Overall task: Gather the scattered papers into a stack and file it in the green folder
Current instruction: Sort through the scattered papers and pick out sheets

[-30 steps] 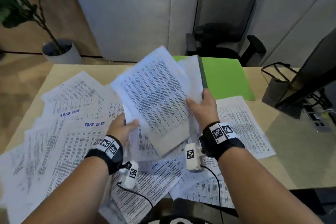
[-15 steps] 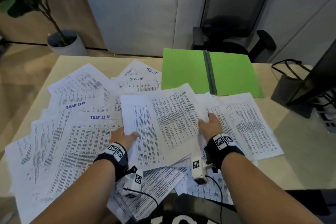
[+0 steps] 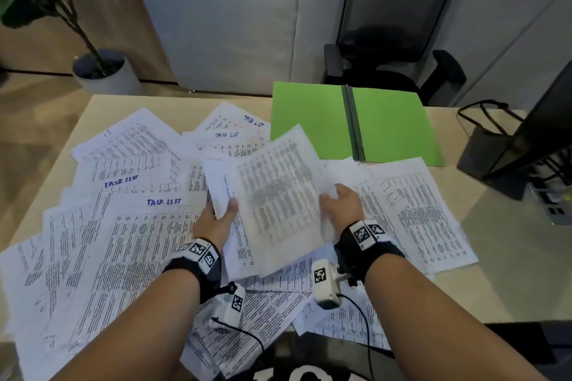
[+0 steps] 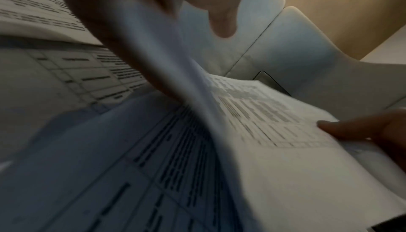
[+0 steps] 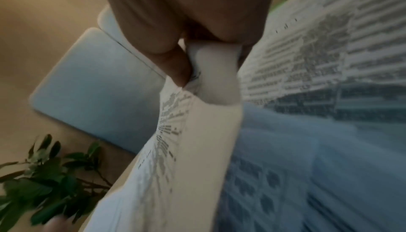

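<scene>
A small stack of printed sheets (image 3: 275,198) is held tilted above the table's middle. My left hand (image 3: 224,213) grips its left edge, thumb on top. My right hand (image 3: 335,199) pinches its right edge; in the right wrist view the thumb and fingers (image 5: 180,69) clamp the paper stack (image 5: 197,123). The left wrist view shows the same sheets (image 4: 252,114), blurred. Many scattered papers (image 3: 123,226) cover the table's left and front. The green folder (image 3: 356,120) lies open and flat at the back right, beyond the held sheets.
A dark monitor and stand (image 3: 532,145) occupy the right edge, with a black wire basket (image 3: 483,120) beside them. An office chair (image 3: 393,40) stands behind the table. A potted plant (image 3: 102,71) stands on the floor at back left. More sheets (image 3: 418,210) lie right of my right hand.
The stack was raised a second ago, was laid down on the table half a second ago, and is now lifted and tilted again between both hands.
</scene>
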